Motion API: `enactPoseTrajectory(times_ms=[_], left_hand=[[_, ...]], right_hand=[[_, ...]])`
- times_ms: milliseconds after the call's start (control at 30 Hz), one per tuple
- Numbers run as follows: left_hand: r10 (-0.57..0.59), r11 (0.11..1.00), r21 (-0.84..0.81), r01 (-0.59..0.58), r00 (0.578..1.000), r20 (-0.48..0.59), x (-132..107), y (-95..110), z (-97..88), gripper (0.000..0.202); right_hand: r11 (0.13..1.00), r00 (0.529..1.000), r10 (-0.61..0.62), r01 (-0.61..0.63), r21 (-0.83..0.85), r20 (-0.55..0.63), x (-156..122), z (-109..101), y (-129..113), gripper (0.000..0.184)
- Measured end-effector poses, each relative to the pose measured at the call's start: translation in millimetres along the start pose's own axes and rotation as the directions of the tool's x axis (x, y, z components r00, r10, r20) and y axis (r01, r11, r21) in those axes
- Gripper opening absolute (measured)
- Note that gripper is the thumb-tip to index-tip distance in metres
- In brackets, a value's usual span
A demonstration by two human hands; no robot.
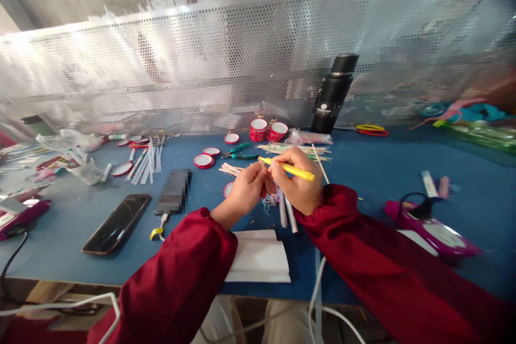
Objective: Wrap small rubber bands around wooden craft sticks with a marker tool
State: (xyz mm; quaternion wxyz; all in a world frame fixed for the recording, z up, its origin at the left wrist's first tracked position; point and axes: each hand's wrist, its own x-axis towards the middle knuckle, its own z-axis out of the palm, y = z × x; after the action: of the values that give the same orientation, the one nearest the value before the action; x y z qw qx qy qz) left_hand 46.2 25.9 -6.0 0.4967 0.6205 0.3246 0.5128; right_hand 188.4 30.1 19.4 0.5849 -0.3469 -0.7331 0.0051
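My right hand [302, 180] is closed around a yellow marker [296, 170], its tip pointing left toward my left hand [250, 188]. My left hand is pinched shut on a small tan strip [262, 163], partly hidden by the fingers. Marker tip and strip meet or nearly meet; I cannot tell if they touch. Just left of the hands lie short pale wooden sticks [230, 169]. Below them is a heap of thin coloured loops [271, 201], partly covered by my hands, with white tubes [290, 216] beside it. Folded white paper [262, 258] lies nearer to me.
Behind my hands are green-handled pliers [242, 156], small red drums [258, 130] and a black bottle [335, 94]. Phones [116, 224] and glue sticks [145, 166] lie left. A purple device [437, 231] sits right; red-yellow scissors [371, 130] lie farther back. A perforated metal panel [250, 64] borders the table.
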Motion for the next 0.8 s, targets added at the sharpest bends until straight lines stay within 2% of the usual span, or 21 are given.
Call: enactPoseTrajectory(times_ms=[400,800], left_hand=[[0.015,1.0,-0.025,-0.016,1.0,-0.003,0.4,-1.3,0.6,0.05],[0.035,0.999,-0.006,-0.034,0.999,0.005,-0.2,-0.4,1.6,0.052]], right_hand=[[0.999,0.998,-0.039,0.038,-0.01,-0.04,-0.6,-0.4,1.2,0.009],[0.997,0.997,-0.071,0.071,-0.037,-0.004,-0.1,0.1,1.5,0.01]])
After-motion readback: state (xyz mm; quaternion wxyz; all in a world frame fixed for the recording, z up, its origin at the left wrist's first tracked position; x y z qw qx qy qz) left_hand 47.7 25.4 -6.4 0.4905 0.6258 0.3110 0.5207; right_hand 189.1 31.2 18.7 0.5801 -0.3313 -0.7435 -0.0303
